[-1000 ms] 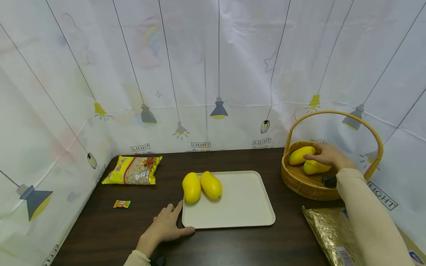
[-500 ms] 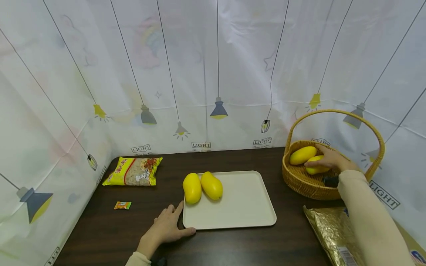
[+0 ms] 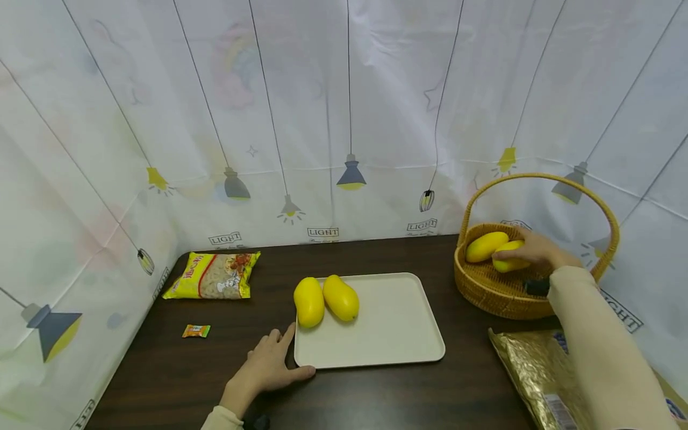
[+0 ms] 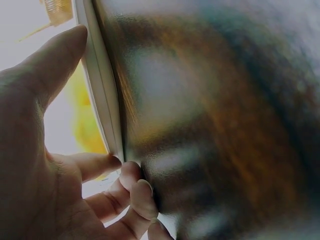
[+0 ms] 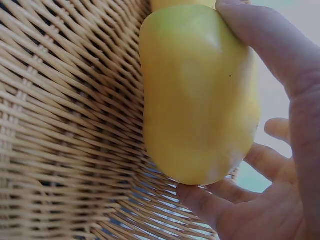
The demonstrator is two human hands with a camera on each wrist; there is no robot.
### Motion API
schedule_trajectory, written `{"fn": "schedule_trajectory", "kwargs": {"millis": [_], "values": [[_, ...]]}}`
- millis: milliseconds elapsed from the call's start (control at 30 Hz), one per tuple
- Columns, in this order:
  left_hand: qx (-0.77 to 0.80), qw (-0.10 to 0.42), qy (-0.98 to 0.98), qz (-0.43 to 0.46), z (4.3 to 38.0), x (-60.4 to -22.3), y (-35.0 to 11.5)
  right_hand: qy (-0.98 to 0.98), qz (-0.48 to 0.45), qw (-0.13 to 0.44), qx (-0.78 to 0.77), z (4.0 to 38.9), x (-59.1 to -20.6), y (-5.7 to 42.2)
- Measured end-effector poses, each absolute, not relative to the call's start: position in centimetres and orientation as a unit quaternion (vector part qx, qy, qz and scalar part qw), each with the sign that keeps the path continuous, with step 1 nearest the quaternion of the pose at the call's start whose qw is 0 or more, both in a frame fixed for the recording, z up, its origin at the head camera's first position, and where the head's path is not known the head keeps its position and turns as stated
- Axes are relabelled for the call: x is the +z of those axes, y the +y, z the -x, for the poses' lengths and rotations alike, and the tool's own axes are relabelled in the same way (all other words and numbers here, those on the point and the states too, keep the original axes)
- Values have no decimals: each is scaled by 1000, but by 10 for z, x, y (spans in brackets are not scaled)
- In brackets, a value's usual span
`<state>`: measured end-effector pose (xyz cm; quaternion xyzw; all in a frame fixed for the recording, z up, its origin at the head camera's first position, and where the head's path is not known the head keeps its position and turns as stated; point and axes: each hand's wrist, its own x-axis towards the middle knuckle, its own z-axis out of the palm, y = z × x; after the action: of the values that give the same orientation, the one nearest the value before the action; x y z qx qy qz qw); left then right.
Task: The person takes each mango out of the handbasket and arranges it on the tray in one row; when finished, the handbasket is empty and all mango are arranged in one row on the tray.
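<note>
The right grip (image 3: 537,248) is curling partly closed, thumb and fingers holding a yellow mango (image 3: 509,263) inside the wicker basket (image 3: 497,303), at the frame's right. Smooth and stiff-looking, it is probably handling light but slippery, its rounded sides offering the best hold. Unlike a second ago, fingers are wrapping it instead of reaching over. The left grip (image 3: 269,361) is touching the tray (image 3: 398,328), fingers spread, lower centre.

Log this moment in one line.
right hand: grips yellow fruit inside basket | left hand: touches tray edge | on tray: two yellow fruits | in basket: other yellow fruit
</note>
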<state>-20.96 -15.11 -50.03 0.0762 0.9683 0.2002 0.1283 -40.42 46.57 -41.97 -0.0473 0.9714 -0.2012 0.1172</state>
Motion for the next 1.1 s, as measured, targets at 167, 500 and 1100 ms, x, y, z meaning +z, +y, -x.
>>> {"fn": "schedule_trajectory", "kwargs": {"millis": [167, 500, 1100], "values": [[199, 120, 969, -80, 210, -501, -151, 978, 57, 99, -173, 402, -403, 467], [200, 111, 970, -87, 206, -498, -151, 988, 67, 56, -127, 382, -372, 462], [192, 116, 971, -83, 206, -498, -149, 978, 99, -36, -182, 346, -373, 433]]}}
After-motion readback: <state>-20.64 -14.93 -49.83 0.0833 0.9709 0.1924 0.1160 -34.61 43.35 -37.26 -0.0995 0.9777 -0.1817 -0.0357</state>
